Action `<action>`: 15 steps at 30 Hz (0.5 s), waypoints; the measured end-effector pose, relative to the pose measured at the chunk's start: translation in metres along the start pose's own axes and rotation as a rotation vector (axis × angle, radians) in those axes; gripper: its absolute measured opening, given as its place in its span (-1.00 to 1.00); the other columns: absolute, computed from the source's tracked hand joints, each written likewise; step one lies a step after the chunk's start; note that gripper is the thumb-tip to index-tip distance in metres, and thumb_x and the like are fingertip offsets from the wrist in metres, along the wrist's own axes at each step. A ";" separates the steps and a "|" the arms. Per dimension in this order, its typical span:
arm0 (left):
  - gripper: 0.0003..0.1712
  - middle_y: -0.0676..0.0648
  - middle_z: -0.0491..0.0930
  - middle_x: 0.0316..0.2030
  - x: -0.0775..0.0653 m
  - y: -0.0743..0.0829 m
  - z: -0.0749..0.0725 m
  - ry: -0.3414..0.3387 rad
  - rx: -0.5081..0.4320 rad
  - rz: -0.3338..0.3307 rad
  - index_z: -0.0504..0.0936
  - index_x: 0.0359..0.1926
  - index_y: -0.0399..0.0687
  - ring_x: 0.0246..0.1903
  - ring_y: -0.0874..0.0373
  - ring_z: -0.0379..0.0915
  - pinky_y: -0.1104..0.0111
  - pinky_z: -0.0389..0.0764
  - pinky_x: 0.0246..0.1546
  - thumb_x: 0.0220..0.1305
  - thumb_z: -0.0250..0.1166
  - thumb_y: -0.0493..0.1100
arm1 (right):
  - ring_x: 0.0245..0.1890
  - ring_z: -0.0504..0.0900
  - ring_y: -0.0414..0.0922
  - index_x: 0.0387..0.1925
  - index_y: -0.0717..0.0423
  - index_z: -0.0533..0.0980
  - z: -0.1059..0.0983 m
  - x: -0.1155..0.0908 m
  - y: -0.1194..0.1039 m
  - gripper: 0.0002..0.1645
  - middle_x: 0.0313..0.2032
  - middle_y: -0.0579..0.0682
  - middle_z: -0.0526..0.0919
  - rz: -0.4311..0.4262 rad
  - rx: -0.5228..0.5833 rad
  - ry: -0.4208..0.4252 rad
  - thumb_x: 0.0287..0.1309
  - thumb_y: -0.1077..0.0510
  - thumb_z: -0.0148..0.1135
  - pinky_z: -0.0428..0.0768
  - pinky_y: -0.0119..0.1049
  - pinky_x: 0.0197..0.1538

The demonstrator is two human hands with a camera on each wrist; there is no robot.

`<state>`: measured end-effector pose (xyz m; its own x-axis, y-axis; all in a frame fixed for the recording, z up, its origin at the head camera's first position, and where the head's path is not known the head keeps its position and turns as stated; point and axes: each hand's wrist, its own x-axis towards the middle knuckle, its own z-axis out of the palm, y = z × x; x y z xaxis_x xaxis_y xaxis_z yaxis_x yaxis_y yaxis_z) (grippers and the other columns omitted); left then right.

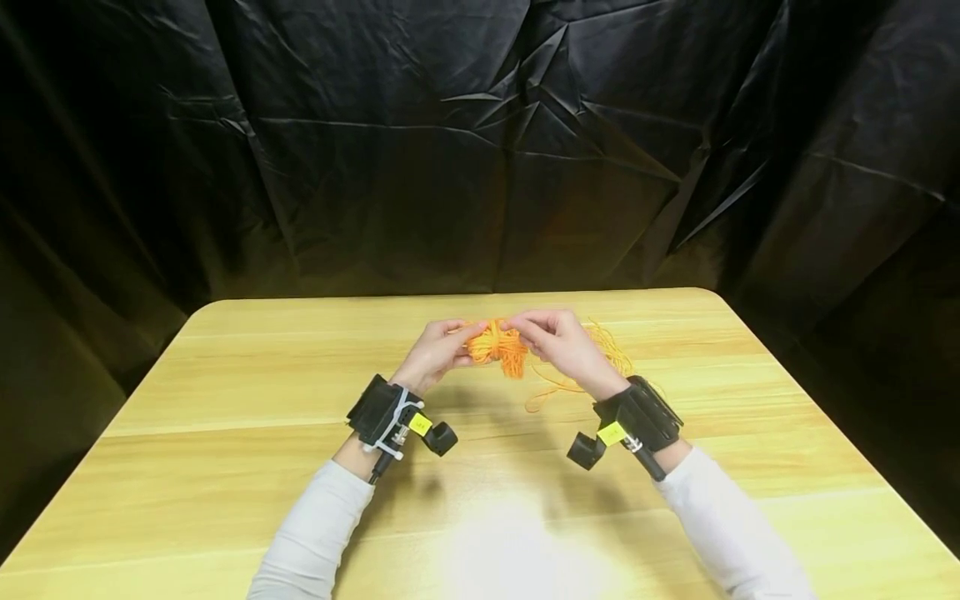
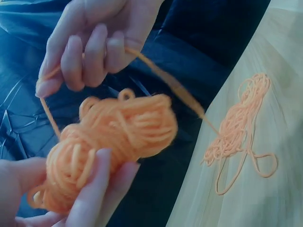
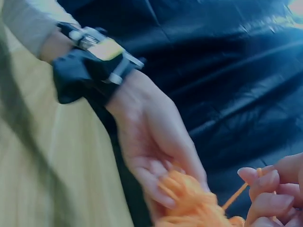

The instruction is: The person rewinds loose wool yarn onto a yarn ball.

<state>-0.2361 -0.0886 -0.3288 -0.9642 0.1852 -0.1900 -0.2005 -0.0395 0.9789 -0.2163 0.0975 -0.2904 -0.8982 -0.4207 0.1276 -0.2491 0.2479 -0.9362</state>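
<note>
A bundle of orange yarn (image 1: 497,342), cinched round its middle, is held above the table by my left hand (image 1: 442,350), whose fingers and thumb grip one end of it. My right hand (image 1: 558,343) pinches a strand of the same yarn (image 2: 51,118) just beside the bundle. In the left wrist view that strand runs taut from the bundle to the right fingertips, passes through the curled fingers, and leads down to a loose heap of yarn (image 2: 241,118) on the table. In the right wrist view the bundle (image 3: 189,203) shows only partly, cut off at the frame's bottom.
The light wood table (image 1: 480,483) spreads under both arms. Behind its far edge hangs a creased black sheet (image 1: 390,192). Each wrist wears a black strap with a small camera, the left one (image 1: 440,437) and the right one (image 1: 587,451).
</note>
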 end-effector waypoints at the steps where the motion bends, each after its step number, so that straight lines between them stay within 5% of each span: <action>1: -0.61 -0.11 0.52 -0.33 0.000 0.001 0.000 0.021 -0.011 0.001 0.42 -0.06 -0.37 -0.43 0.22 0.55 0.43 0.59 -0.33 0.23 0.13 -0.13 | -0.73 0.15 -0.26 -0.15 0.32 0.53 0.002 -0.002 0.000 -0.69 -0.73 -0.10 0.25 -0.011 -0.011 -0.012 0.22 0.17 0.01 0.12 -0.48 -0.65; 10: -0.56 -0.26 0.52 -0.14 0.001 0.006 -0.001 0.108 -0.059 0.040 0.40 -0.02 -0.39 -0.29 0.16 0.56 0.39 0.56 -0.23 0.24 0.11 -0.10 | -0.64 0.34 -0.19 -0.15 0.28 0.54 0.022 -0.019 0.020 -0.71 -0.56 -0.03 0.47 0.006 -0.002 -0.172 0.21 0.18 0.02 0.31 -0.47 -0.60; 15: -0.55 -0.23 0.51 -0.18 0.001 0.008 0.000 0.099 -0.098 0.050 0.38 -0.01 -0.42 -0.33 0.17 0.56 0.36 0.56 -0.22 0.25 0.10 -0.11 | -0.61 0.34 -0.25 -0.11 0.31 0.51 0.025 -0.018 0.041 -0.66 -0.52 -0.07 0.47 0.087 0.111 -0.232 0.24 0.15 -0.01 0.29 -0.50 -0.55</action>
<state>-0.2386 -0.0891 -0.3212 -0.9848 0.0835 -0.1520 -0.1628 -0.1426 0.9763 -0.2013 0.0937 -0.3394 -0.8041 -0.5941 -0.0217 -0.1216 0.2001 -0.9722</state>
